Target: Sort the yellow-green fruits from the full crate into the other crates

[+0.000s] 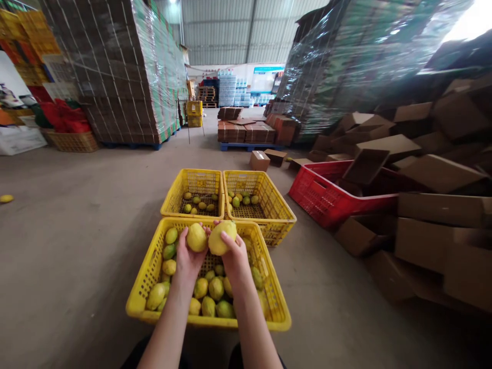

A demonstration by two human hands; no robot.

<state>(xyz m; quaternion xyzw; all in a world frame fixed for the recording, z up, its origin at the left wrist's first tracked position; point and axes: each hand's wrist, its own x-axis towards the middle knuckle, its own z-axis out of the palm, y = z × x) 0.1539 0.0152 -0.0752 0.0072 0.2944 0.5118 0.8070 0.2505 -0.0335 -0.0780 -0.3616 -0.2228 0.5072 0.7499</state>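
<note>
My left hand (189, 256) is closed around a yellow lemon (197, 238). Right beside it, my right hand (235, 253) grips a second, slightly larger lemon (219, 241), thumb across its side. Both are held above the far part of the near yellow crate (277, 302). Inside that crate lie several lemons (216, 288), yellow to green, partly hidden by my forearms. Beyond it stand two more yellow crates side by side. The left one (172, 192) and the right one (274, 197) each hold a few lemons on the bottom.
A red crate (323, 200) with cardboard in it stands to the right, next to a heap of cardboard boxes (430, 225). Flattened cartons (246, 133) lie on a blue pallet ahead. Wrapped stacks (115, 77) rise on both sides. One lemon (6, 198) lies on the floor far left.
</note>
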